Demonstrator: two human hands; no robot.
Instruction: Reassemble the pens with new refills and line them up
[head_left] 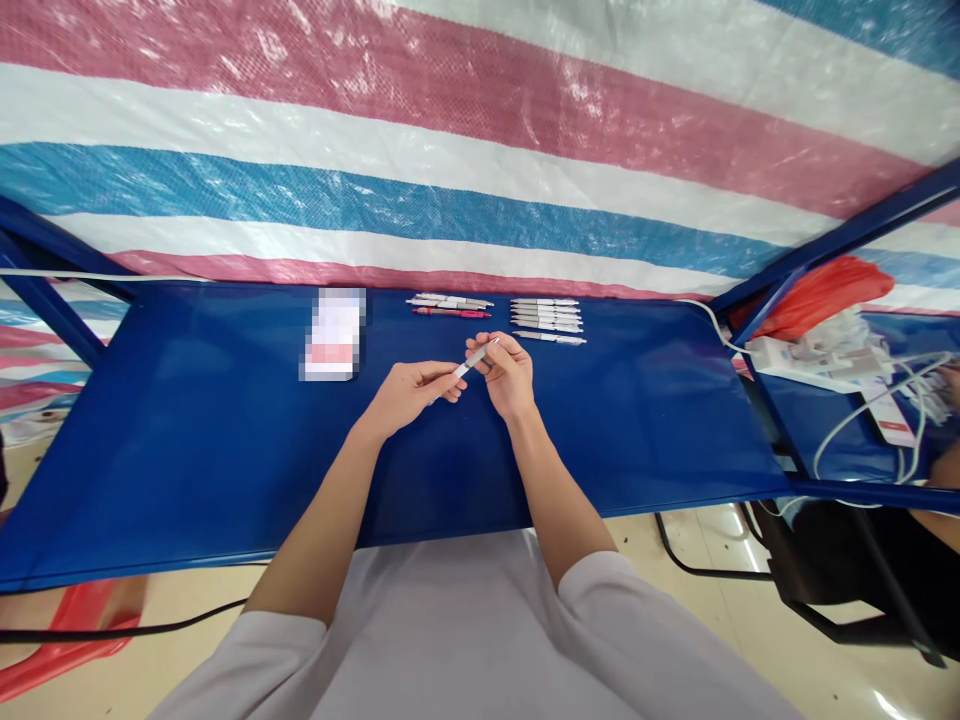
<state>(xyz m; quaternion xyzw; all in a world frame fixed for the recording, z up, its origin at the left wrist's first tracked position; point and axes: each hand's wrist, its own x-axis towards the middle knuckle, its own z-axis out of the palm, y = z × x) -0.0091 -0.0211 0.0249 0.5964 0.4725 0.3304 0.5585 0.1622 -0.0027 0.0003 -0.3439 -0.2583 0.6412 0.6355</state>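
Note:
A white and grey pen (475, 358) is held slantwise above the blue table between my two hands. The fingers of my left hand (418, 392) pinch its lower left end. My right hand (508, 372) grips the upper right end between thumb and fingers. Just beyond my right hand lies a neat stack of several similar pens (546, 315), with a single pen (551, 338) a little nearer to me. To the left of that row are a few more white pens (450, 301) and a red pen (451, 313).
The blue table (225, 450) has a blurred-out white and pink rectangle (332, 335) at back left. A striped sheet (450, 130) hangs behind. Blue metal posts stand at both sides. On the right are a power strip (802, 365), cables, a red bag (832, 290) and part of another person.

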